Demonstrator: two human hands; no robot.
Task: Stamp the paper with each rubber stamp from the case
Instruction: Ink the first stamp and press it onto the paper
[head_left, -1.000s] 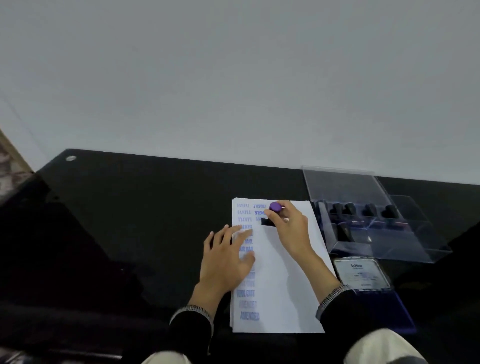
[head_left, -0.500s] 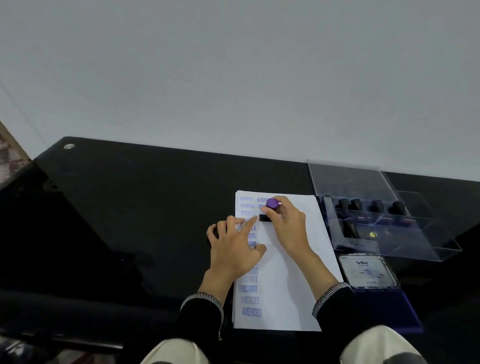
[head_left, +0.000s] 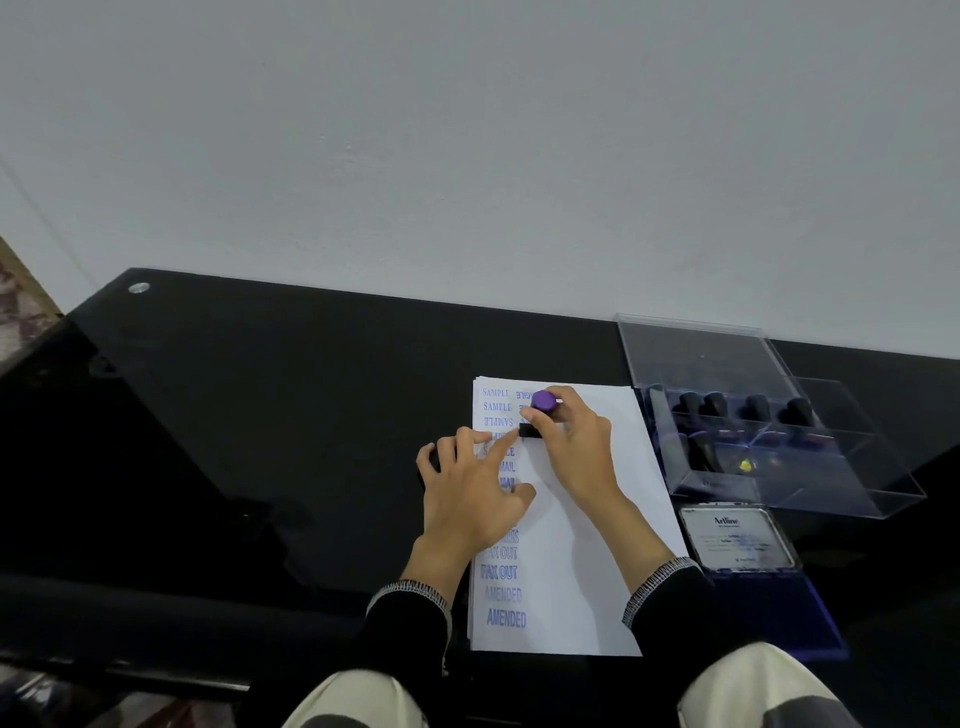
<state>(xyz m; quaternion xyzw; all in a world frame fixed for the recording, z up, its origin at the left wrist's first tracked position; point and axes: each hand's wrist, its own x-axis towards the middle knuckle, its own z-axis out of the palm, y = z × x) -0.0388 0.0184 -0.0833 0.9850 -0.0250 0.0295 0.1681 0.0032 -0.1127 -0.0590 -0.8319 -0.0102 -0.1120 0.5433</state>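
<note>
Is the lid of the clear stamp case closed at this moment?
No, the lid of the clear case stands open, with stamps exposed inside.

We see a glossy black table (head_left: 260, 415) that mirrors the wall, and matt white paper (head_left: 582, 571) carrying blue ink. The case (head_left: 769, 467) is clear, shiny plastic; the stamp (head_left: 543, 402) has a smooth purple plastic cap. Black knit cloth sleeves (head_left: 410, 623) end in pale stitched cuffs.
</note>
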